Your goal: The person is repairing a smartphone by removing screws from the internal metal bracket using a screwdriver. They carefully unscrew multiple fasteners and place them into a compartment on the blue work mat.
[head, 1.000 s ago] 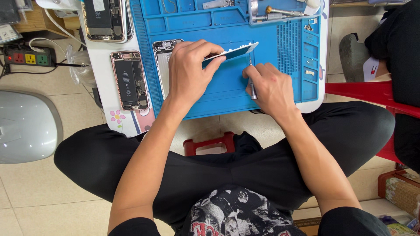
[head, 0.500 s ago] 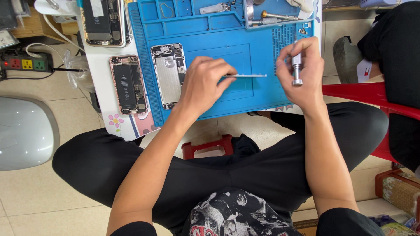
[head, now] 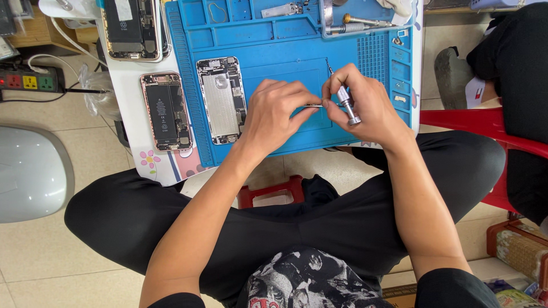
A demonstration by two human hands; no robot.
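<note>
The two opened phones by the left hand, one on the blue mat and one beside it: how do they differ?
The phone shell on the mat looks stripped, mostly bare silver metal; the phone off the mat has a black battery inside. The shell lies nearer the left hand; the other lies on the white table. Both lie flat, open side up.

Right hand (head: 365, 105) holds a screwdriver (head: 344, 98); left hand (head: 277, 114) pinches perhaps a thin part over the blue mat (head: 274, 45).

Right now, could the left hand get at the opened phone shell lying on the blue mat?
Probably yes: the left hand sits just right of the opened phone shell, with only bare blue mat between them.
</note>
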